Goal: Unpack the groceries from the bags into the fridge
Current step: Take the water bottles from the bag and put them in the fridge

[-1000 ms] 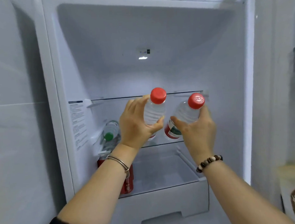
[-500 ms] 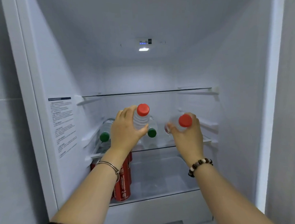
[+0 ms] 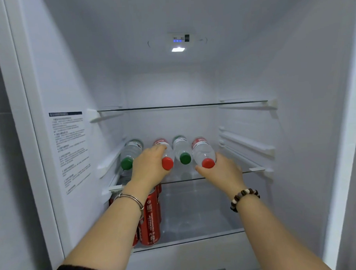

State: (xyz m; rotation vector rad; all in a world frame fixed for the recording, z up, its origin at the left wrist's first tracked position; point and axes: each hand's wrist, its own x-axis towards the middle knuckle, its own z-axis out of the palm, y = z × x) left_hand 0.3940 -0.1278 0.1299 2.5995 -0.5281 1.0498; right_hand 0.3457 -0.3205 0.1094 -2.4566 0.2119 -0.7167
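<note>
Four bottles lie on their sides in a row on the fridge's [image 3: 307, 117] middle shelf [image 3: 254, 169], caps toward the camera. From left to right they are the left green-cap bottle [image 3: 131, 152], left red-cap bottle [image 3: 167, 153], right green-cap bottle [image 3: 180, 148] and right red-cap bottle [image 3: 203, 151], each just beside the next. The left hand [image 3: 149, 168] grasps the left red-cap bottle from above, its fingers curled over the body near the neck. The right hand [image 3: 221, 169] grasps the right red-cap bottle, its fingers wrapped under the neck, just behind the cap. A silver bangle [image 3: 133, 199] sits on the left wrist and a bead bracelet [image 3: 244, 197] on the right. Red cans [image 3: 150, 219] stand upright at the left of the shelf below. Higher up is a glass top shelf [image 3: 182, 106], and a lamp [image 3: 178, 49] glows in the ceiling. A printed label [image 3: 70, 147] is stuck to the left wall.
</note>
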